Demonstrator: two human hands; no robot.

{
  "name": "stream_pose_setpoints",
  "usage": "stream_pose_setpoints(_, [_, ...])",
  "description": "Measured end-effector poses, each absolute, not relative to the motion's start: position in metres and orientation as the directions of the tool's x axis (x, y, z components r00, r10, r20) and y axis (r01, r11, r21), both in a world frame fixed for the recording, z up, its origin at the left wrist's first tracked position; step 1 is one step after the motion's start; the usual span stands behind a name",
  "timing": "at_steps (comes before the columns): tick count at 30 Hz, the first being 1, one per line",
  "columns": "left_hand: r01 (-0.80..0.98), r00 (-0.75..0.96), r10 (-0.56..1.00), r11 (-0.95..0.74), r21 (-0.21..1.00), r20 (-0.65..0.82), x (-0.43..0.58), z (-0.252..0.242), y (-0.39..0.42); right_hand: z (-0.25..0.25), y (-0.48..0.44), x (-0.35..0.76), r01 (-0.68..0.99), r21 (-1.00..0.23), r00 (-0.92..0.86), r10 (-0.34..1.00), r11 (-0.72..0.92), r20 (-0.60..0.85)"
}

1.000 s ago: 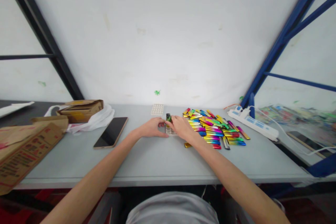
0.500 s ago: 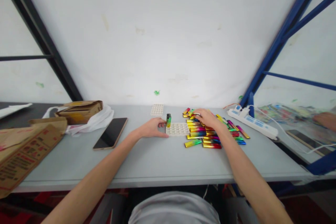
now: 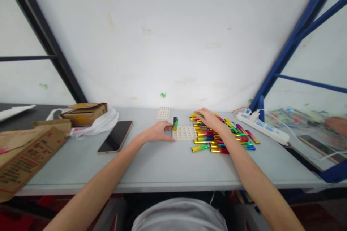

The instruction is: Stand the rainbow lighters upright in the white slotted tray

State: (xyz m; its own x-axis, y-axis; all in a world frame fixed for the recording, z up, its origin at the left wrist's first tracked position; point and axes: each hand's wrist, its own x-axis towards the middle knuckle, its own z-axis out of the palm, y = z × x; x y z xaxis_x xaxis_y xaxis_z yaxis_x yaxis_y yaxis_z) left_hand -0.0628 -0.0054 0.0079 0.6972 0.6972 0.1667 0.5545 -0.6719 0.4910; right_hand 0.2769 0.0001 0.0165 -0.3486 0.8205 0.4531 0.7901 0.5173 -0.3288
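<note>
A white grid tray (image 3: 185, 138) with rows of small holes lies on the grey table, and one green-and-gold lighter (image 3: 175, 124) with a dark top stands upright at its back left corner. My left hand (image 3: 159, 131) grips the tray's left side, thumb at the front corner and curled fingers by the lighter. Right of the tray spreads a pile of shiny multicoloured lighters (image 3: 206, 138), lying flat. Over the pile's back left part is my right hand (image 3: 211, 119), fingers stretched out and touching lighters; its fingertips are partly hidden.
A second white grid tray (image 3: 163, 112) lies behind, near the wall. To the left are a phone (image 3: 115, 137), a white plastic bag (image 3: 100, 127) and cardboard boxes (image 3: 40, 148). A white power strip (image 3: 262, 128) sits at right. Beyond the blue frame another person's hand (image 3: 336, 124) shows.
My right hand has shifted slightly left and back over the pile, its fingers reaching further out. My left hand stays at the tray. The whole view has moved a little.
</note>
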Motion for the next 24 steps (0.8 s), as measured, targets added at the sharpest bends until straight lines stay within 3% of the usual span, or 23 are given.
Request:
stream_pose_setpoints(2, [0.55, 0.699, 0.695, -0.675, 0.492, 0.172, -0.063, 0.007, -0.005, 0.019, -0.01, 0.271, 0.674, -0.527, -0.251, 0.831, 0.518, 0.496])
stream_pose_setpoints(4, [0.546, 0.702, 0.69, -0.679, 0.491, 0.175, -0.063, 0.007, -0.004, 0.021, -0.02, 0.261, 0.516, -0.714, -0.185, 0.876, 0.472, 0.446])
stream_pose_setpoints(8, [0.54, 0.707, 0.684, -0.687, 0.486, 0.182, -0.063, 0.007, -0.004, 0.021, -0.031, 0.236, 0.258, -0.898, -0.063, 0.934, 0.357, 0.353])
stream_pose_setpoints(13, [0.544, 0.704, 0.688, -0.682, 0.489, 0.177, -0.063, 0.007, -0.004, 0.017, -0.033, 0.214, 0.084, -0.955, -0.033, 0.958, 0.285, 0.283])
stream_pose_setpoints(20, [0.543, 0.702, 0.689, -0.682, 0.49, 0.181, -0.063, 0.007, -0.005, 0.025, -0.053, 0.196, 0.074, -0.958, -0.3, 0.922, 0.279, 0.245])
stream_pose_setpoints(24, [0.533, 0.704, 0.682, -0.691, 0.488, 0.196, -0.063, 0.008, -0.006, 0.025, -0.059, 0.185, 0.097, -0.976, -0.313, 0.937, 0.194, 0.155])
